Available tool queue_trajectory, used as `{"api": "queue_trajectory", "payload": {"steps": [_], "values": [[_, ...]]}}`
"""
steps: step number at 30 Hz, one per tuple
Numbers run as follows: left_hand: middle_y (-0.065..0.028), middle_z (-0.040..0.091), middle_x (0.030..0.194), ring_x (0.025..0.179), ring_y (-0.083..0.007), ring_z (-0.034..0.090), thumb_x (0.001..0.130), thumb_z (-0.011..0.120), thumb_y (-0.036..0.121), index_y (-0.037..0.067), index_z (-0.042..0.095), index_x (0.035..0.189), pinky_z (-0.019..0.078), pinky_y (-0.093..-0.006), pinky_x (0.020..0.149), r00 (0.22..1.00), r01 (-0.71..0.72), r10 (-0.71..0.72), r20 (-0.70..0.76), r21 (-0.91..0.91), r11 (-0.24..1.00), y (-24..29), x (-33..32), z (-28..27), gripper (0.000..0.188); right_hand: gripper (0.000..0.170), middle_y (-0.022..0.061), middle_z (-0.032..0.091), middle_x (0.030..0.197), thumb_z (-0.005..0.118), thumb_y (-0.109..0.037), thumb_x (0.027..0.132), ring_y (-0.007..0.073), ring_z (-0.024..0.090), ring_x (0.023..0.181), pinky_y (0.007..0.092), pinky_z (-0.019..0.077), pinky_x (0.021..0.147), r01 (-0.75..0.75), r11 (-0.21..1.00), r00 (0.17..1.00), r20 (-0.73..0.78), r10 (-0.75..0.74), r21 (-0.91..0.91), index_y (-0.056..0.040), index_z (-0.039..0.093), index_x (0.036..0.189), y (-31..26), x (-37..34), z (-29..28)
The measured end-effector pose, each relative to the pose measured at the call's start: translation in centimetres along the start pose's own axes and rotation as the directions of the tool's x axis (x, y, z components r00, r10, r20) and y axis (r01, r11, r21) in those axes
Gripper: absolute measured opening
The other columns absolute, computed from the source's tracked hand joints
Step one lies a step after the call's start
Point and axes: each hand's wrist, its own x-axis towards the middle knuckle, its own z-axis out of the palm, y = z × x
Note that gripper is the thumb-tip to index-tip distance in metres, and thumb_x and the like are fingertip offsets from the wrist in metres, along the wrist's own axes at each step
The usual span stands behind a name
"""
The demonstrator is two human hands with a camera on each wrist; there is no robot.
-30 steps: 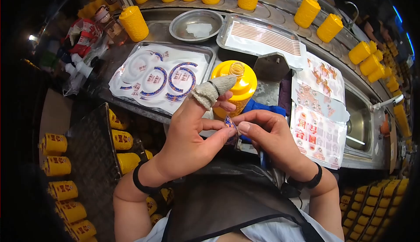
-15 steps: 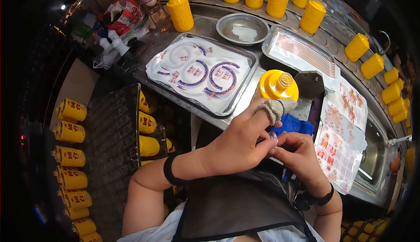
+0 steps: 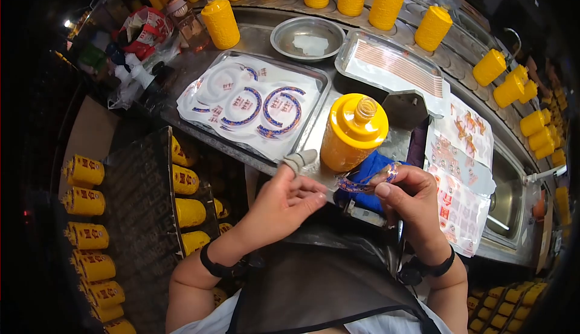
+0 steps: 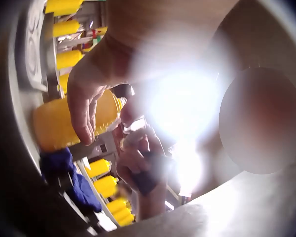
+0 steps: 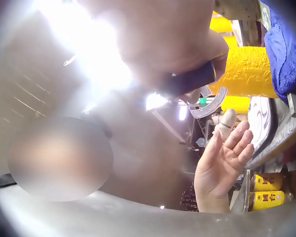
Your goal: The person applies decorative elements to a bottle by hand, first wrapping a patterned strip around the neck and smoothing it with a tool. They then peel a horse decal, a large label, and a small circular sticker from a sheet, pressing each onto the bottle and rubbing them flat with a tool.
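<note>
A curved blue-and-orange patterned strip (image 3: 356, 184) hangs from my right hand (image 3: 412, 198), pinched between thumb and forefinger. In the right wrist view the strip (image 5: 214, 104) curves out below that hand. My left hand (image 3: 283, 200), a cloth cover on one finger (image 3: 300, 160), is held apart from the strip with its fingers loosely extended and nothing in them; its palm (image 5: 221, 168) faces the right wrist camera. Just beyond both hands a yellow bottle (image 3: 350, 136) with a clear neck stands upright. A blue cloth (image 3: 370, 174) lies beside it.
Left of the bottle is a tray (image 3: 324, 87) with patterned decal sheets. Behind are a metal bowl (image 3: 308, 38) and a tray of striped sheets (image 3: 393, 68). Printed sheets (image 3: 462, 204) lie at right by a sink (image 3: 504, 204). Several yellow bottles (image 3: 386, 6) line the back.
My left hand has let go of the strip and moved left, its fingers opening. The strip now hangs from my right hand alone, more of it showing. The head view has shifted.
</note>
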Motion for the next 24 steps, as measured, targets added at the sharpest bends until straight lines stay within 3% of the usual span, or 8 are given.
{"api": "queue_trajectory", "payload": {"steps": [3, 8, 13, 16, 17, 20, 21, 24], "values": [[-0.0163, 0.057, 0.125, 0.113, -0.0167, 0.059, 0.092, 0.061, -0.003, 0.002, 0.025, 0.147, 0.0505, -0.0287, 0.094, 0.995, -0.042, 0.063, 0.080, -0.241, 0.970, -0.2, 0.6, 1.6, 0.066, 0.012, 0.0063, 0.073, 0.093, 0.073, -0.011, 0.088, 0.0024, 0.055, 0.057, 0.0174, 0.0407, 0.045, 0.046, 0.999, 0.999, -0.003, -0.046, 0.017, -0.0010, 0.071, 0.094, 0.3, 0.1, 0.8], [-0.0172, 0.055, 0.125, 0.113, -0.0208, 0.059, 0.092, 0.061, -0.005, 0.001, 0.029, 0.143, 0.0536, -0.0335, 0.095, 0.990, -0.034, 0.100, 0.099, -0.521, 0.853, 0.6, 1.7, 1.5, 0.061, 0.012, 0.0050, 0.072, 0.091, 0.073, -0.011, 0.088, 0.0026, 0.055, 0.057, 0.0177, 0.0417, 0.046, 0.047, 0.999, 0.998, -0.049, -0.047, 0.017, -0.0011, 0.071, 0.096, 0.4, 0.0, 1.0], [-0.0163, 0.057, 0.121, 0.105, -0.0191, 0.063, 0.093, 0.060, -0.004, 0.001, 0.034, 0.140, 0.0568, -0.0330, 0.088, 0.992, -0.100, 0.126, 0.022, -0.487, 0.868, 0.6, 2.3, 0.8, 0.054, 0.011, 0.0054, 0.072, 0.093, 0.072, -0.009, 0.088, 0.0030, 0.056, 0.058, 0.0177, 0.0414, 0.045, 0.036, 0.998, 0.996, -0.083, -0.032, 0.051, -0.0010, 0.071, 0.096, 1.3, 0.3, 0.0], [-0.0148, 0.059, 0.117, 0.101, -0.0176, 0.064, 0.093, 0.060, -0.003, 0.000, 0.034, 0.139, 0.0571, -0.0315, 0.085, 0.980, -0.198, 0.188, -0.067, -0.463, 0.864, 0.5, 2.1, 0.7, 0.053, 0.016, 0.0104, 0.068, 0.080, 0.069, -0.014, 0.088, 0.0071, 0.050, 0.049, 0.0199, 0.0378, 0.041, 0.077, 0.997, 0.983, -0.168, -0.072, 0.024, 0.0006, 0.065, 0.093, 1.6, 0.5, 0.7], [-0.0140, 0.060, 0.115, 0.100, -0.0170, 0.064, 0.093, 0.061, -0.003, 0.000, 0.034, 0.139, 0.0570, -0.0308, 0.084, 0.970, -0.241, 0.218, -0.103, -0.449, 0.860, 0.5, 2.2, 0.8, 0.054, 0.009, 0.0083, 0.072, 0.095, 0.071, -0.005, 0.088, 0.0050, 0.058, 0.059, 0.0173, 0.0413, 0.045, 0.063, 0.994, 0.993, -0.101, -0.054, 0.093, -0.0003, 0.068, 0.095, 1.8, 0.4, 0.1], [-0.0125, 0.063, 0.111, 0.095, -0.0165, 0.065, 0.093, 0.063, 0.002, 0.002, 0.037, 0.138, 0.0564, -0.0301, 0.080, 0.968, -0.244, 0.205, -0.143, -0.362, 0.900, 0.3, 2.3, 0.2, 0.052, 0.008, 0.0093, 0.072, 0.096, 0.071, -0.004, 0.089, 0.0079, 0.064, 0.068, 0.0188, 0.0474, 0.052, 0.019, 1.000, 1.000, -0.008, -0.019, 0.011, 0.0000, 0.068, 0.095, 0.8, 0.3, 0.5], [-0.0120, 0.064, 0.110, 0.093, -0.0165, 0.065, 0.093, 0.064, 0.004, 0.003, 0.039, 0.138, 0.0562, -0.0301, 0.079, 0.972, -0.222, 0.185, -0.141, -0.323, 0.920, 0.3, 2.3, -0.1, 0.051, 0.007, 0.0094, 0.072, 0.096, 0.070, -0.004, 0.089, 0.0110, 0.068, 0.080, 0.0220, 0.0534, 0.065, 0.077, 0.997, 0.997, -0.004, -0.077, 0.015, 0.0010, 0.069, 0.094, 0.8, 0.5, 1.0], [-0.0112, 0.065, 0.102, 0.089, -0.0152, 0.067, 0.096, 0.060, 0.004, -0.001, 0.039, 0.137, 0.0558, -0.0285, 0.079, 0.988, -0.149, 0.124, -0.092, -0.377, 0.914, 0.8, 2.3, -0.7, 0.046, 0.008, 0.0093, 0.072, 0.096, 0.071, -0.003, 0.089, 0.0137, 0.069, 0.089, 0.0257, 0.0549, 0.078, 0.073, 0.997, 0.997, 0.003, -0.073, -0.012, 0.0020, 0.069, 0.093, 0.7, 0.9, 1.1]]}}
